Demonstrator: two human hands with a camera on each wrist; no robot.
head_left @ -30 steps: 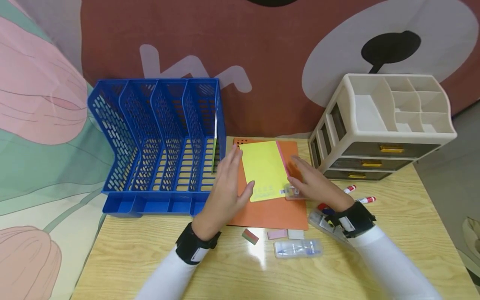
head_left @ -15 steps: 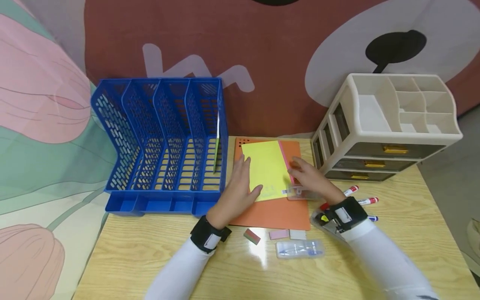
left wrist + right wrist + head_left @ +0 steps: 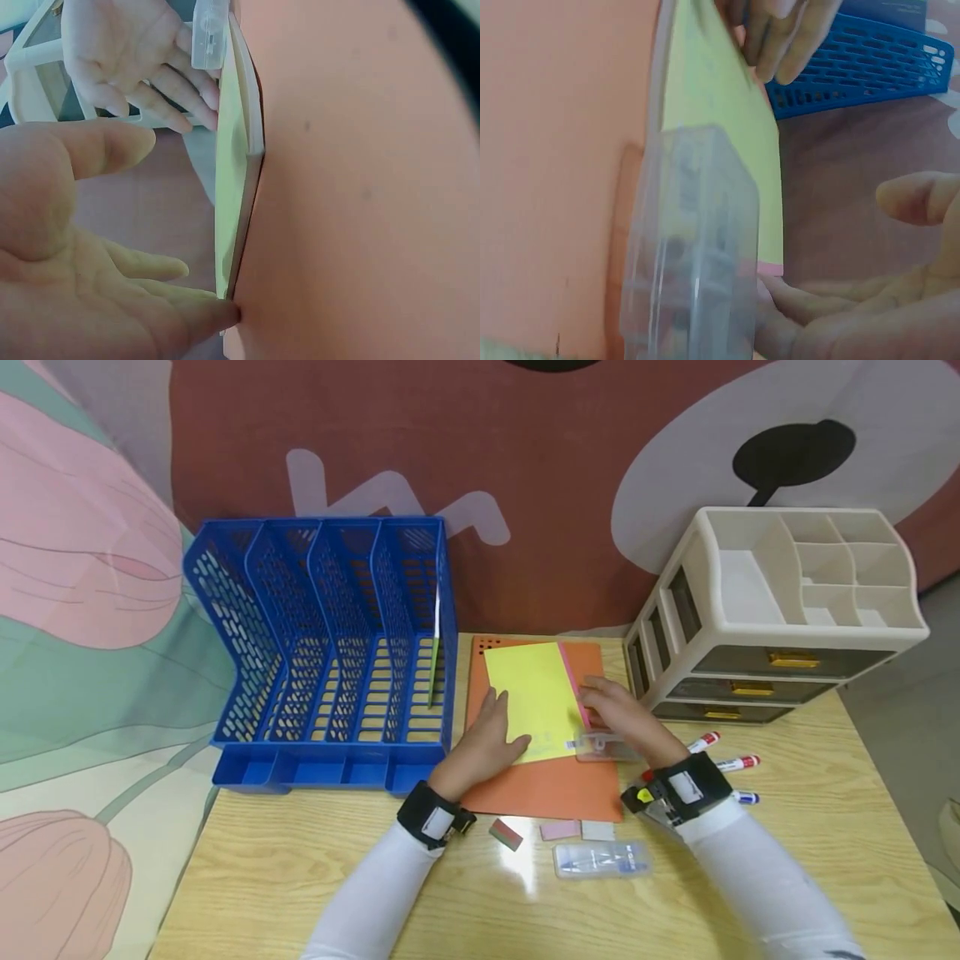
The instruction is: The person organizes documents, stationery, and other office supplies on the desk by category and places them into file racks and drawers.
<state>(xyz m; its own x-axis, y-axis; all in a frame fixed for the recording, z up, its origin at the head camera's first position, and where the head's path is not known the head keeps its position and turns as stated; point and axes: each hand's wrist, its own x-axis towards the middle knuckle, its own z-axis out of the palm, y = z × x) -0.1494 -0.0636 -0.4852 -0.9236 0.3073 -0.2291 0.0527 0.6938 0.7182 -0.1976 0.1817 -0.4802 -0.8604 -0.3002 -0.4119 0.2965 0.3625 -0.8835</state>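
Observation:
A yellow notebook [image 3: 528,693] with a pink spine lies on a larger orange board [image 3: 555,789]. My left hand [image 3: 487,739] is at its left side, thumb spread from the fingers; in the left wrist view a fingertip touches the low edge of the notebook [image 3: 231,180]. On the opposite side my right hand [image 3: 622,718] has its fingertips at the pink spine, palm turned inward. Beneath that hand, a clear plastic case [image 3: 600,746] overlaps the notebook's lower right corner. In the right wrist view the case [image 3: 694,247] hides part of the cover.
A blue file rack [image 3: 315,693] stands left, a thin green-edged item [image 3: 434,660] upright in its right slot. A beige drawer unit [image 3: 772,635] stands right, near several markers [image 3: 738,763]. Two erasers [image 3: 560,830], a red-green block [image 3: 506,834] and a clear pen case [image 3: 602,859] lie in front.
My left hand has come down and right, from beside the rack to the notebook's left edge. My right hand's fingers have settled at the spine. The notebook stays in place on the board.

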